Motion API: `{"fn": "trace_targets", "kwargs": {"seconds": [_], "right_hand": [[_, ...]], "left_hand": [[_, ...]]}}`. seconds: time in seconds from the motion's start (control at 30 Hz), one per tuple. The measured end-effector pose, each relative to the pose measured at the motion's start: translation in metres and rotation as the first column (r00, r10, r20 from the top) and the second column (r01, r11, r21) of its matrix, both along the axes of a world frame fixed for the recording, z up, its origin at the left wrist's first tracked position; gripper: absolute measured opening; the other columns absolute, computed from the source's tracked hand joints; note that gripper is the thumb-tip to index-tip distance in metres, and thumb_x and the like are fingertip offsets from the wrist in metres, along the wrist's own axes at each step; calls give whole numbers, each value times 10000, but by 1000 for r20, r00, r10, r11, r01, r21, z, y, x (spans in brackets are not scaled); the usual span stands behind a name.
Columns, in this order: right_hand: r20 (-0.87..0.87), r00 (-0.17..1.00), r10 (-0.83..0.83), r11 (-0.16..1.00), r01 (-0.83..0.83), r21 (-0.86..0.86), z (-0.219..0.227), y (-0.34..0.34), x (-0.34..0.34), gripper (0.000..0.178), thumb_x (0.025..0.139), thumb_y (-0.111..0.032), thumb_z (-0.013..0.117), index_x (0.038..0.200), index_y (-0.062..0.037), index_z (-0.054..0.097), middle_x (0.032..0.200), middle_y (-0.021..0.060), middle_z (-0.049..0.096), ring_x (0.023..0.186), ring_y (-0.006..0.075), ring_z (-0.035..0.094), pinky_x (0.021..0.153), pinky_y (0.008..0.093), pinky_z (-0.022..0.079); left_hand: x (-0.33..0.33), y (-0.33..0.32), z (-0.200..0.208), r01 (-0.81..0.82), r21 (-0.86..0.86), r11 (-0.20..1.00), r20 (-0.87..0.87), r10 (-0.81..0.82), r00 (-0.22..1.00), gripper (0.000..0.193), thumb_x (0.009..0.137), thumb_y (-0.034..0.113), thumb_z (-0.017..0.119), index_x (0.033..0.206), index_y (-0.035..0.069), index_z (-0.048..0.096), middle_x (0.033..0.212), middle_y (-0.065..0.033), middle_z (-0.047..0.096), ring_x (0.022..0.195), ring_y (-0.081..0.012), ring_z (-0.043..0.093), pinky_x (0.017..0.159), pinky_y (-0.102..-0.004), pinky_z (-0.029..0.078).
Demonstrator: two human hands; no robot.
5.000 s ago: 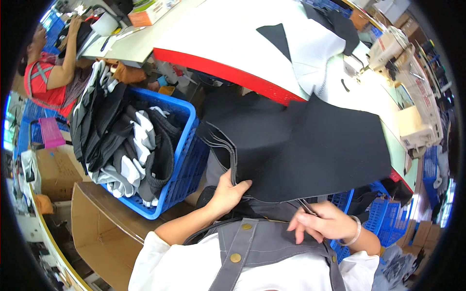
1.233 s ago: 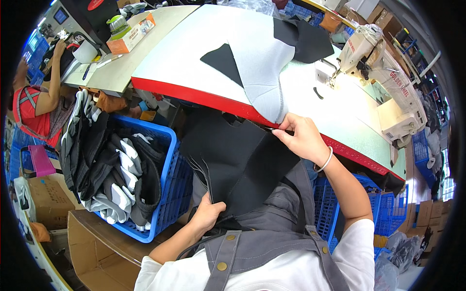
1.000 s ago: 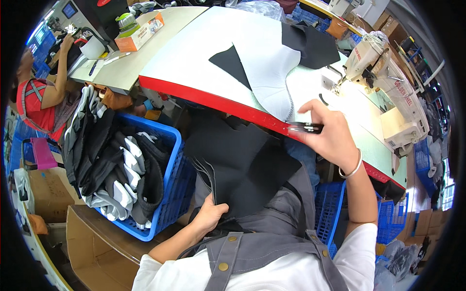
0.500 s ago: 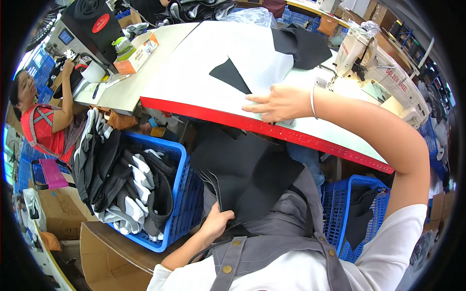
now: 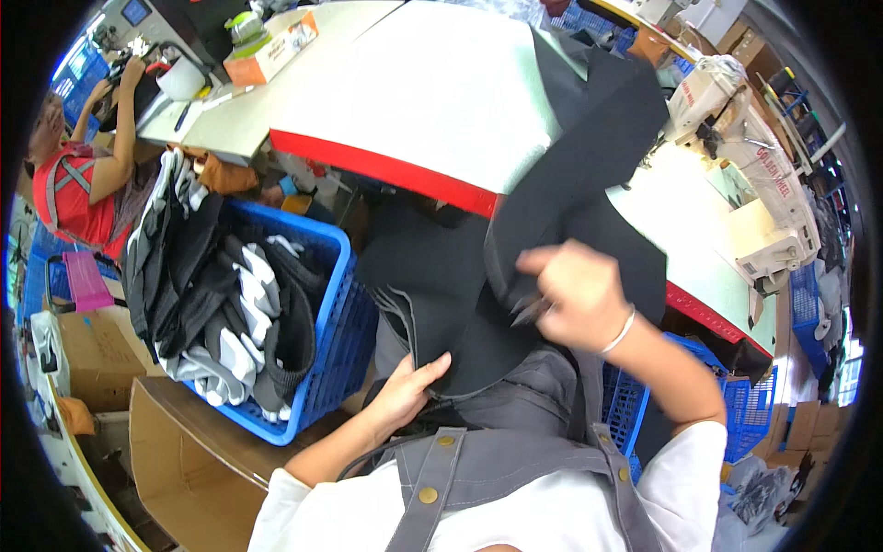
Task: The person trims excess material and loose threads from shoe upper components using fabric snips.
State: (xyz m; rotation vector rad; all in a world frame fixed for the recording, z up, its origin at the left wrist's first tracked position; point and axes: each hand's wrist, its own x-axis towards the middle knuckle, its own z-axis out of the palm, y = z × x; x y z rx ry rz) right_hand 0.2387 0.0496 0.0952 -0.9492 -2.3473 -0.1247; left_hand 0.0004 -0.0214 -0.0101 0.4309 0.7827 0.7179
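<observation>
the white worktop (image 5: 405,101) spreads widest; black sheets (image 5: 414,253) lie partly over its near edge, partly before it; a blue basket (image 5: 337,276) sits off its near left. before the worktop, the left hand (image 5: 405,391) pinches stacked sheets; the blurred right hand (image 5: 579,296) is curled round a dark pointed tool (image 5: 528,313), whether also a sheet i cannot tell.

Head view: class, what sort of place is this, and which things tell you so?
Probably a sewing workshop: a sewing machine stands on the pale worktable, a blue basket is heaped with black, grey and white pieces, and the left hand holds layered black sheets.
</observation>
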Motion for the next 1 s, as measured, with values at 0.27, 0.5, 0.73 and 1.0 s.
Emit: {"fn": "trace_targets", "kwargs": {"seconds": [0.27, 0.5, 0.73, 1.0], "right_hand": [[-58, 996, 69, 917, -87, -390, -81, -82, -44, 244, 650, -62, 691, 855, 7, 580, 1028, 127, 648, 839, 260, 610, 794, 374, 475], [20, 975, 223, 851, -184, -492, -75, -73, -41, 334, 704, -77, 646, 1019, 8, 572, 996, 119, 624, 930, 256, 592, 798, 343, 491], [67, 953, -296, 929, 303, -212, -42, -65, -22, 267, 673, -66, 666, 936, -36, 635, 947, 117, 658, 888, 303, 637, 744, 346, 520], [-92, 982, 165, 960, -181, -212, -74, 6, -59, 383, 754, -94, 649, 1129, -72, 573, 1358, 103, 480, 1284, 295, 429, 882, 351, 482]], "left_hand": [[-3, -3, -15, 93, 86, 992, -14, -92, 996, 490, 943, 364, 541, 1266, 5, 459, 1181, -83, 544, 1086, -146, 512, 942, -310, 424], [2, 2, -14, 116, 199, 973, -79, -102, 992, 408, 879, 233, 653, 1191, 11, 514, 1141, -85, 576, 1049, -173, 544, 928, -324, 436], [1, -2, -14, -74, 111, 991, -165, 92, 982, 294, 829, -14, 580, 1119, -65, 561, 1089, -112, 622, 971, -165, 582, 890, -290, 447], [-1, -2, -22, -20, 84, 996, -178, 35, 983, 366, 715, -105, 524, 1075, -45, 558, 997, -99, 617, 896, -176, 598, 819, -300, 477]]}}
